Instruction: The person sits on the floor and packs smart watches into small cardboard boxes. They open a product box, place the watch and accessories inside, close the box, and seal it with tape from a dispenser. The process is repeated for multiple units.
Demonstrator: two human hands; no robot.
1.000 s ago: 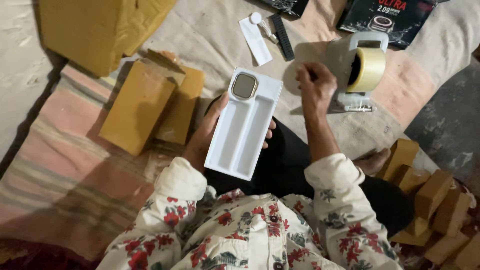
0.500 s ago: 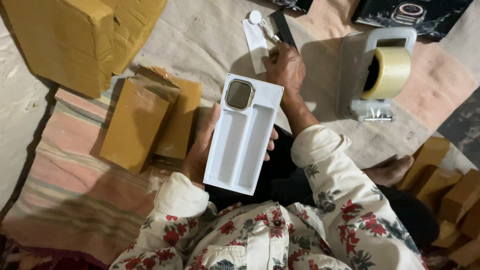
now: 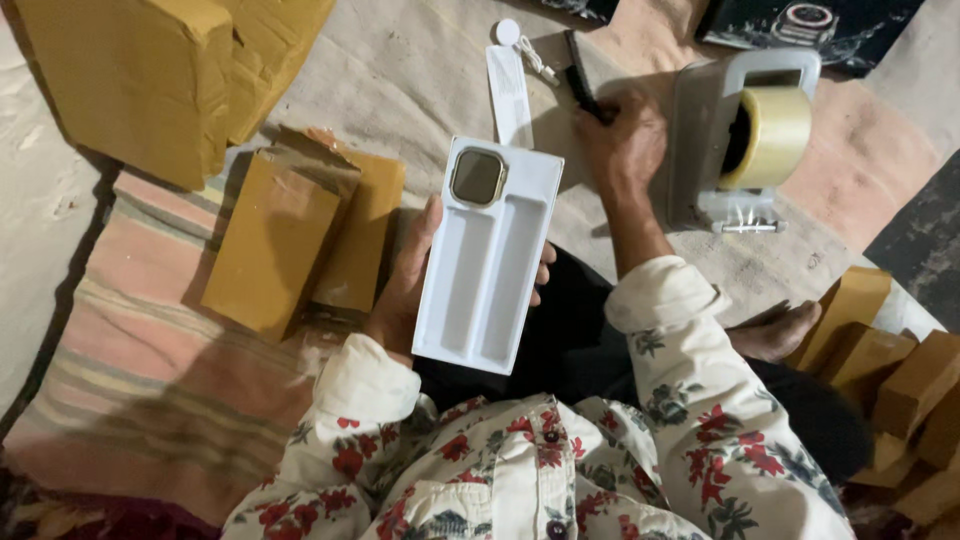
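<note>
A white tray (image 3: 487, 262) with a watch face (image 3: 477, 176) at its far end is gripped from beneath by the left hand (image 3: 408, 290). The right hand (image 3: 622, 140), previously at the tape dispenser (image 3: 742, 140), has been moved left and closed on a dark strap (image 3: 581, 78) on the floor cloth (image 3: 400, 70).

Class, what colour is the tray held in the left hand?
White, seen in the head view: the tray rests in the left hand.

There was one white tray (image 3: 487, 262), one watch face (image 3: 477, 177), one tape dispenser (image 3: 740, 140) and two flat brown packets (image 3: 300, 235).
</note>
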